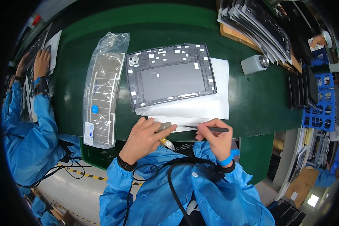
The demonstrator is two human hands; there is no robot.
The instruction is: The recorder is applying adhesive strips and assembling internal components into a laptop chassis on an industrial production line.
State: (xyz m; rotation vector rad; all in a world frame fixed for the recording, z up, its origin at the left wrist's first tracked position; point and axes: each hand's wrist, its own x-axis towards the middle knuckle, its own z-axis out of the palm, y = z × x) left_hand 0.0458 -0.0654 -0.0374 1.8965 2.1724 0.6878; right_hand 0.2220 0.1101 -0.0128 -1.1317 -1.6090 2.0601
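A narrow white strip with small grey rectangular pieces [167,125] lies along the table's near edge. My left hand [141,138] rests over its left part, palm down, fingers apart, one finger stretched along the strip toward the right. In my right hand [217,138] a pair of black tweezers [216,129] is pinched, its tips pointing left at the strip near that fingertip. Whether the tips grip anything is too small to tell. Just beyond lies a dark grey tablet-like housing [171,77], tilted slightly, with several white patches, on white sheets [221,96].
Left of the housing is a clear plastic bag of grey sheets [103,90] with a blue dot. A white bottle with a metal cap [254,64] stands right, near a wooden rack [239,37] of dark panels. Blue baskets [320,109] are far right. Another person's hand [42,62] works at left.
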